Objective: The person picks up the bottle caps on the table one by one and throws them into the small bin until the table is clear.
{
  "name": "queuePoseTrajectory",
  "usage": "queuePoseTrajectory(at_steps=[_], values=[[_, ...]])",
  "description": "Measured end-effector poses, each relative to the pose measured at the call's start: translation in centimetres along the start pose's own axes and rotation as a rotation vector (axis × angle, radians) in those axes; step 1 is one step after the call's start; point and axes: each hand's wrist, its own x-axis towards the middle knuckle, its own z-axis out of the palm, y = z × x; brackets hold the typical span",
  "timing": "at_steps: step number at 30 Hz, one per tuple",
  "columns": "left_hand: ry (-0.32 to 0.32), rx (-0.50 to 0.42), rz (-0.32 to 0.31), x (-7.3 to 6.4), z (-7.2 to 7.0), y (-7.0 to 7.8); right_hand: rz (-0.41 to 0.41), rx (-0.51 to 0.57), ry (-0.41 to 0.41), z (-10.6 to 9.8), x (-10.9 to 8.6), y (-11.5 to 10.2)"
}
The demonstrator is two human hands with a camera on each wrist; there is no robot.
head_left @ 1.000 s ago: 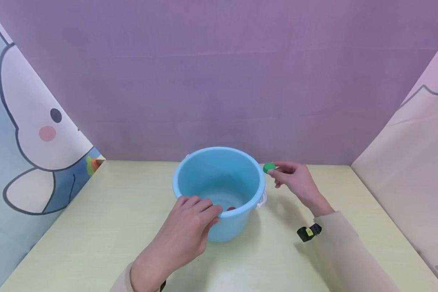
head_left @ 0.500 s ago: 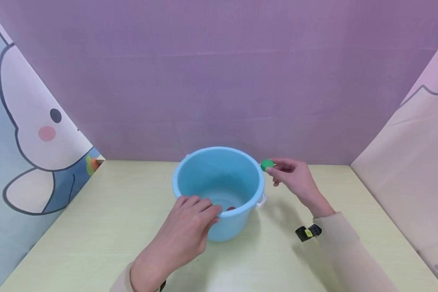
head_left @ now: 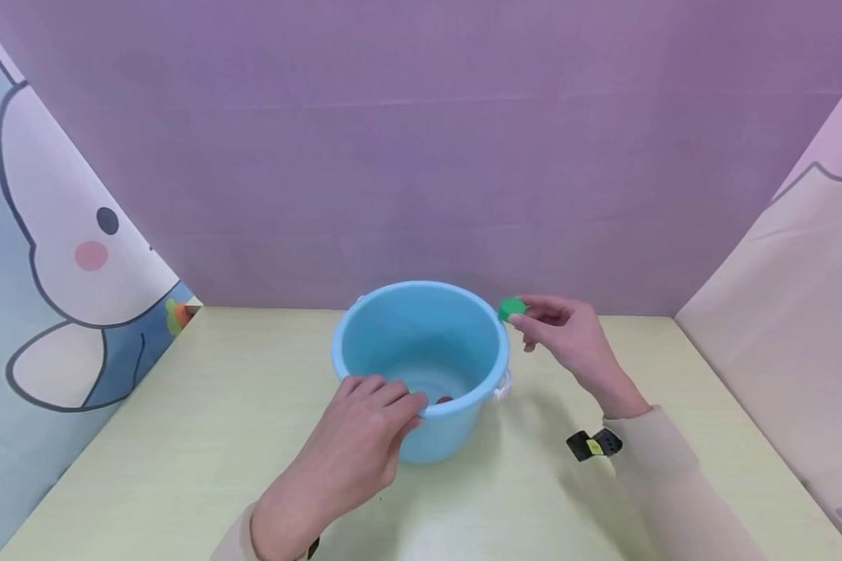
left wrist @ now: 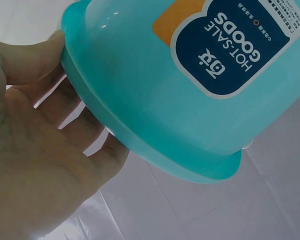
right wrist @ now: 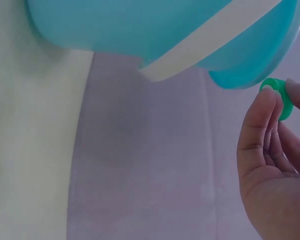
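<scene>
A light blue bucket (head_left: 421, 312) stands upright on the table. My left hand (head_left: 351, 436) grips its near rim, fingers over the edge and thumb on the outside, as the left wrist view also shows. My right hand (head_left: 568, 335) pinches a small round green cap (head_left: 511, 308) between thumb and fingers, beside the bucket's right rim. In the right wrist view the green cap (right wrist: 285, 102) is close to the rim. Inside the bucket a small dark red thing (head_left: 444, 400) shows near the front wall; a bit of green peeks out by my left fingers. Most of the bucket's floor near the front is hidden.
The pale table (head_left: 238, 405) extends on both sides of the bucket. A purple cloth (head_left: 421, 156) rises behind it, with printed cloths at left and right. The bucket's white handle (right wrist: 205, 45) hangs on its right side. A black wrist device (head_left: 594, 445) sits by my right cuff.
My right hand has risen slightly and moved a little left with the green cap, closer to the bucket's rim. My left hand and the bucket have stayed in place.
</scene>
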Motion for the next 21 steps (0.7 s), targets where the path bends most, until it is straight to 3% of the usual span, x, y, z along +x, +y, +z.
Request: queuePoseTrajectory(at_steps=[21], values=[[-0.011,0.000,-0.010,0.0,0.0,-0.1,-0.070,-0.038,-0.047,1.3,0.2,-3.8]])
